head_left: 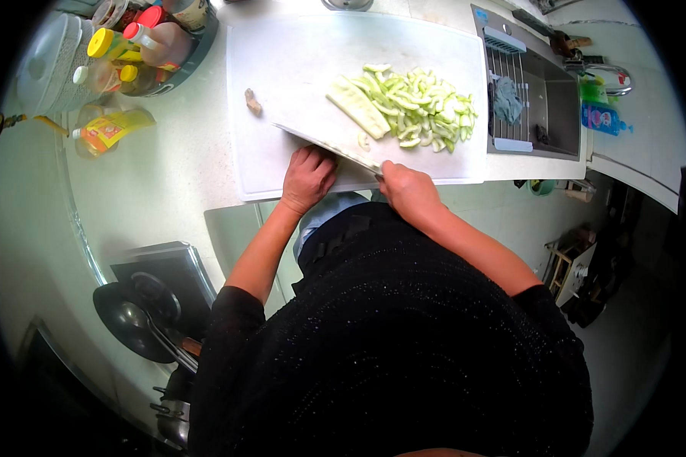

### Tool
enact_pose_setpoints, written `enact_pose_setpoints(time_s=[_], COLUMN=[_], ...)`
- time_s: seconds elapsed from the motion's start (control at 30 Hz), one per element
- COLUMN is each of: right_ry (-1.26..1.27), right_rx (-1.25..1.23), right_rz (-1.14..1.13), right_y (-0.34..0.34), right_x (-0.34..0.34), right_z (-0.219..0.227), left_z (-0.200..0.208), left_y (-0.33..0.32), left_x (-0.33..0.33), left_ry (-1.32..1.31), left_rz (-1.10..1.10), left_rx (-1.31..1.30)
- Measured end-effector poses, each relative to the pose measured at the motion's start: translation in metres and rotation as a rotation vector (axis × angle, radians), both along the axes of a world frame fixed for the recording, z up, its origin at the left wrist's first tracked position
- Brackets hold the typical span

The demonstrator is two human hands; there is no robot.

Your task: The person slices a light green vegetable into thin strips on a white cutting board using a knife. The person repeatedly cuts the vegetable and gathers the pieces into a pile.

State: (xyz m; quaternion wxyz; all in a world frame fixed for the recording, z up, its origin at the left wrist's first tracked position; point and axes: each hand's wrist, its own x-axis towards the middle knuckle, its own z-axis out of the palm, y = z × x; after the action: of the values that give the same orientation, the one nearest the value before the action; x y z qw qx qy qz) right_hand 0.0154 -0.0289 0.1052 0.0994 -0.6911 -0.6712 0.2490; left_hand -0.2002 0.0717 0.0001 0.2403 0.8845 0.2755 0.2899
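Observation:
A kitchen knife (329, 148) lies slanted over the near part of a white cutting board (282, 61). My right hand (413, 193) is closed round its handle end. Close behind the blade, on the near side, my left hand (309, 180) has its fingers curled down at the board; the blade and the fingers hide whatever they press on. Beyond the knife sits a heap of pale-green sliced vegetable (423, 107), perhaps cucumber or gourd. A longer uncut piece (358, 110) rests at its left, and a small slice (363, 142) lies near the blade. A brown knob, like ginger (253, 102), is at the left.
A sink (549, 99) with a rack and blue-grey cloth (507, 100) adjoins the board's right. Several bottles (160, 46) stand in a tray at the far left, with a yellow-labelled bottle (110, 131) nearby. A wok (133, 324) with a ladle sits on the stove, lower left.

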Motion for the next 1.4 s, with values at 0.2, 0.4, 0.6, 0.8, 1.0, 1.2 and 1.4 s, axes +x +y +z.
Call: enact_pose_setpoints(time_s=[0.2,0.4,0.6,0.8,1.0,1.2,1.4], right_ry=[0.035,0.058,0.019,-0.033,-0.093,-0.069,-0.007], right_rx=[0.021,-0.032,-0.073,0.017,0.132,0.233,0.204], right_rz=[-0.026,-0.02,0.013,0.034,0.05,-0.017,-0.11], right_y=[0.011,0.015,0.012,0.017,0.04,0.048,0.044], right_x=[-0.005,0.009,0.002,-0.014,0.02,0.043,0.025], right_z=[-0.024,0.021,0.01,-0.023,-0.01,-0.001,-0.002], left_z=[0.0,0.0,-0.004,-0.003,0.001,0.002,0.029], left_y=[-0.004,-0.003,-0.005,-0.006,-0.01,-0.007,-0.004], left_x=[-0.001,0.001,-0.001,-0.003,-0.006,0.015,0.044], left_ry=[0.003,-0.025,-0.018,0.028,0.034,0.047,-0.061], left_rz=[0.016,0.035,0.022,0.045,0.053,0.068,0.078], left_rx=[0.009,0.041,0.016,0.013,0.024,0.016,0.195])
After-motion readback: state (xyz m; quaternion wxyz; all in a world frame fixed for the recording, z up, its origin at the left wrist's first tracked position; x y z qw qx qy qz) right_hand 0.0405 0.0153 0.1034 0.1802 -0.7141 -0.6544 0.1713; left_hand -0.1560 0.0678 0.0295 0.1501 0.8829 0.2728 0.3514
